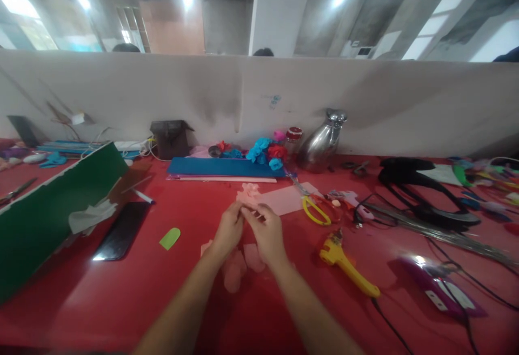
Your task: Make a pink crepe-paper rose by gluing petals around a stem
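Note:
My left hand and my right hand meet at the middle of the red table. Both pinch the base of a small pink paper flower, which stands up above my fingertips. Loose pink petal pieces lie on the table under my wrists. A pink sheet lies just beyond the flower. Finished blue, red and pink paper flowers sit by the back wall.
Yellow scissors, a pink glue gun, a yellow glue gun and a purple tool lie to the right among cables. A green board, black phone and green petal are left. A steel flask stands behind.

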`<state>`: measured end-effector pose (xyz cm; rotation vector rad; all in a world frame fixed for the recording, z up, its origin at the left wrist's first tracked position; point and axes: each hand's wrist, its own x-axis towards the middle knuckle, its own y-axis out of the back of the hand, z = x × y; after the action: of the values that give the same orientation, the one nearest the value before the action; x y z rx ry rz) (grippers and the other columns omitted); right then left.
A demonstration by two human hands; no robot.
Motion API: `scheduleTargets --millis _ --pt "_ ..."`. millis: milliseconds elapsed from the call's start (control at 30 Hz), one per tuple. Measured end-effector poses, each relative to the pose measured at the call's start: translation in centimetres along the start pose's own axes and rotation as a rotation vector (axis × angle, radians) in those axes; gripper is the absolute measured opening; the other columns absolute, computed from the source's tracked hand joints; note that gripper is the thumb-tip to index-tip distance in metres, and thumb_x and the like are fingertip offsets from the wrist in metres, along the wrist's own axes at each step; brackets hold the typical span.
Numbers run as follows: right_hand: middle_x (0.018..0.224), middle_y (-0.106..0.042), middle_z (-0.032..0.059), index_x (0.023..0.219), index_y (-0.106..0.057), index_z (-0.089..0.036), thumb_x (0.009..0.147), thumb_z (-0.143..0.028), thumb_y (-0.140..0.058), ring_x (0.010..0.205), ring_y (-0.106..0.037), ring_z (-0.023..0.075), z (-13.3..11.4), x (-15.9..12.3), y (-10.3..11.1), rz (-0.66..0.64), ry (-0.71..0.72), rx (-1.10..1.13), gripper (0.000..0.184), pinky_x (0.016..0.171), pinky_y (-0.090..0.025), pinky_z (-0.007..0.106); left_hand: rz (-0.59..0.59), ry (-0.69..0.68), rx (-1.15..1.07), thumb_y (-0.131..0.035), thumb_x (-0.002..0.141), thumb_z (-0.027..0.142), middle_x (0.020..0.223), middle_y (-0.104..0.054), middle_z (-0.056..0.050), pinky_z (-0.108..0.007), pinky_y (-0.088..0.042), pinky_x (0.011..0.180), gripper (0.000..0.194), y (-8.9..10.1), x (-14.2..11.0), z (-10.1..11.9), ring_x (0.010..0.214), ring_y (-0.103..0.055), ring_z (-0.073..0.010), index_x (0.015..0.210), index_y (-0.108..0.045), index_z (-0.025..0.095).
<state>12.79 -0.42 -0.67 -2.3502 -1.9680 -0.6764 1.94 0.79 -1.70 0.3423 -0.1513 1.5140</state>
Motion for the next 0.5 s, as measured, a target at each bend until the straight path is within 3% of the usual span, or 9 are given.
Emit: scheduleTargets --millis 133,367,500 --pt "0.068 -0.065 0.0034 0.070 -0.063 -0.018 0.075 -0.036 -0.060 0.065 -0.059 0.0175 0.4 0.4 0.3 0.070 -0.032 -0.054 0.019 0.062 -0.045 0.028 -0.047 -0.075 0.067 -0.040 0.083 0.012 0.087 -0.062 -0.008 -0.028 -0.042 0.077 0.022 -0.3 -0.2 -0.1 0.078 -0.056 -0.0174 0.088 -0.061 0.018" --pt "0.074 -0.066 0.0037 0.071 -0.064 -0.018 0.075 -0.035 -0.060 0.070 -0.058 0.0179 0.1 0.1 0.1 0.029 -0.029 -0.025 0.018 0.065 -0.044 0.028 -0.066 -0.127 0.087 -0.042 0.081 0.010 0.089 -0.061 -0.009 -0.029 -0.043 0.075 0.023 -0.7 -0.5 -0.5 0.078 -0.056 -0.0173 0.096 -0.058 0.017" --pt "0.078 -0.067 0.0031 0.077 -0.063 -0.019 0.077 -0.036 -0.058 0.072 -0.059 0.0166 -0.6 0.9 0.5 0.106 -0.081 0.157 0.018 0.067 -0.044 0.027 -0.035 -0.087 0.198 -0.042 0.081 0.011 0.085 -0.060 -0.007 -0.029 -0.043 0.072 0.039 -0.4 -0.3 -0.9 0.074 -0.054 -0.0154 0.119 -0.051 0.015"
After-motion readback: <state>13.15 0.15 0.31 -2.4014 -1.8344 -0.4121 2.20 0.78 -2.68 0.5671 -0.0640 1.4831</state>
